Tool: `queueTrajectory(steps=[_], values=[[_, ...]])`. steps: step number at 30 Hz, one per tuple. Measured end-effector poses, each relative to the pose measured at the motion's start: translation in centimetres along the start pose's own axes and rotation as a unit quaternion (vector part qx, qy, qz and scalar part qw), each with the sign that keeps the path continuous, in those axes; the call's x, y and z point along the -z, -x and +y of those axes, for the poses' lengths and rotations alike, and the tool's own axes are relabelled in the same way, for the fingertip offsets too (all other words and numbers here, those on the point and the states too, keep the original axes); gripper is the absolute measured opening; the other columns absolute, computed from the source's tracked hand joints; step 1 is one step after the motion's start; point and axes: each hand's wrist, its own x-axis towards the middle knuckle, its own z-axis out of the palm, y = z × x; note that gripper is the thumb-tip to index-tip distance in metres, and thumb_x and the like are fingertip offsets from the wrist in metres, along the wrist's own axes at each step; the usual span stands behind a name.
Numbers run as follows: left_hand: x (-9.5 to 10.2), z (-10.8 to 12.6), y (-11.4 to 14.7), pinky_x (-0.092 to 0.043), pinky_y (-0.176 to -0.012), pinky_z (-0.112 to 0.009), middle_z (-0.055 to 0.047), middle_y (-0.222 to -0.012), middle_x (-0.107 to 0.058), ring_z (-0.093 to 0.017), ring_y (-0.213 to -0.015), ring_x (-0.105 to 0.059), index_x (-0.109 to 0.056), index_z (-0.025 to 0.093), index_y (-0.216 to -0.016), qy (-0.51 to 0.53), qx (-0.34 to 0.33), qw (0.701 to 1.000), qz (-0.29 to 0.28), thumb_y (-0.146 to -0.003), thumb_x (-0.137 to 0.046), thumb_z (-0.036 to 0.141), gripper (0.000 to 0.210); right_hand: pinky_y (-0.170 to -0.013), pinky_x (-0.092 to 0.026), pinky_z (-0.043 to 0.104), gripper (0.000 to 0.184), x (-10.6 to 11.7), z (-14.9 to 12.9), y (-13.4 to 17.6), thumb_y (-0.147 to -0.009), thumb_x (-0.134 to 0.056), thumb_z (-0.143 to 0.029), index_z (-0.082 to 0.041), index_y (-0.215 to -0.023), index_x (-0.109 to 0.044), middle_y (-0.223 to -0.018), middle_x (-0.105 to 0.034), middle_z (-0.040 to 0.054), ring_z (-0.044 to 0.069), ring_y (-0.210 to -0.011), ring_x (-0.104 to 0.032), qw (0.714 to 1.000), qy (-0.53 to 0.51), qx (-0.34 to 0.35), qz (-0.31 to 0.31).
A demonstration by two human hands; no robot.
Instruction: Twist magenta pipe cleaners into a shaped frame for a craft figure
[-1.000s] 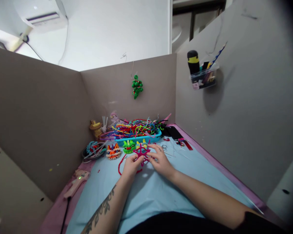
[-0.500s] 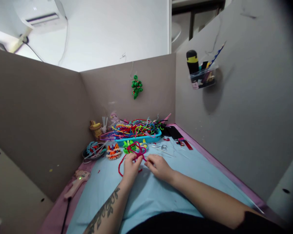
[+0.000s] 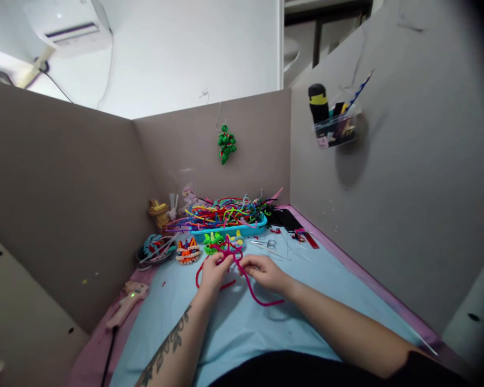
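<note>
Magenta pipe cleaners (image 3: 257,295), bent into loops, are in front of me at the middle of the table. My left hand (image 3: 213,277) is closed on the looped part, pinching it between thumb and fingers. One long magenta end hangs down and curves to the right below my right hand (image 3: 268,276). The fingers of that hand are curled around the strand near the loops; the fingertips are partly hidden. A red pipe cleaner (image 3: 227,286) curves beneath my left hand. Just behind the loops sits a green pipe-cleaner figure (image 3: 213,243) with dark eyes.
A blue tray (image 3: 248,230) heaped with colourful pipe cleaners stands at the back. Scissors (image 3: 269,244) lie to its front right. An orange-and-cream figure (image 3: 187,252) and a dark bowl (image 3: 157,259) are left. A pink glue gun (image 3: 127,307) lies at the left edge. Grey panels surround the table.
The long magenta end now swings out to the lower right below my right hand. The loops have turned and look narrower. My left hand has shifted slightly left.
</note>
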Motion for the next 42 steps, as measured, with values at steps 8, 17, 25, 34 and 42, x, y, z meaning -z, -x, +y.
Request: queueTrajectory(steps=[8, 17, 25, 34, 42], values=[[-0.6, 1.2, 1.0, -0.029, -0.048, -0.020, 0.006, -0.047, -0.045, -0.007, -0.046, -0.037, -0.057, 0.013, -0.056, 0.074, 0.039, 0.991, -0.106, -0.065, -0.066, 0.042, 0.031, -0.070, -0.044, 0.029, 0.009, -0.6, 0.5, 0.2, -0.083, -0.054, -0.023, -0.021, -0.089, -0.060, -0.080, -0.059, 0.0028, 0.016, -0.076, -0.053, 0.979, 0.157, 0.091, 0.092], [-0.3, 1.4, 1.1, -0.028, -0.045, -0.019, 0.004, -0.051, -0.046, -0.007, -0.046, -0.038, -0.060, 0.013, -0.059, 0.035, 0.021, 0.987, -0.158, -0.067, -0.066, 0.043, 0.032, -0.077, -0.040, 0.033, 0.006, 0.3, 0.3, -0.1, -0.077, -0.061, -0.026, -0.020, -0.076, -0.063, -0.083, -0.056, 0.0043, 0.019, -0.085, -0.050, 0.964, 0.212, 0.070, 0.147], [0.0, 1.8, 1.2, -0.037, -0.057, -0.022, -0.001, -0.063, -0.054, -0.012, -0.060, -0.048, -0.062, 0.014, -0.060, -0.031, -0.044, 0.985, -0.164, -0.069, -0.064, 0.037, 0.025, -0.073, -0.038, 0.029, 0.019, 0.2, 1.0, -0.6, -0.077, -0.055, -0.021, -0.018, -0.059, -0.057, -0.071, -0.053, 0.0007, 0.016, -0.076, -0.049, 0.986, 0.129, -0.030, 0.102], [-0.2, 1.6, 1.3, -0.037, -0.053, -0.021, 0.000, -0.061, -0.054, -0.011, -0.056, -0.048, -0.063, 0.014, -0.059, -0.043, -0.046, 0.985, -0.158, -0.068, -0.064, 0.034, 0.022, -0.073, -0.037, 0.029, 0.020, -0.1, 1.0, -0.6, -0.077, -0.052, -0.021, -0.018, -0.058, -0.052, -0.070, -0.051, 0.0002, 0.016, -0.075, -0.049, 0.987, 0.124, -0.035, 0.099], [-0.3, 2.0, 1.4, -0.040, -0.062, -0.024, -0.002, -0.063, -0.057, -0.014, -0.064, -0.052, -0.065, 0.014, -0.059, -0.068, -0.077, 0.980, -0.172, -0.068, -0.065, 0.028, 0.016, -0.093, -0.033, 0.036, 0.027, 0.5, 0.8, -0.4, -0.068, -0.064, -0.022, -0.020, -0.095, -0.057, -0.108, -0.052, 0.0058, 0.022, -0.105, -0.046, 0.976, 0.130, -0.005, 0.174]])
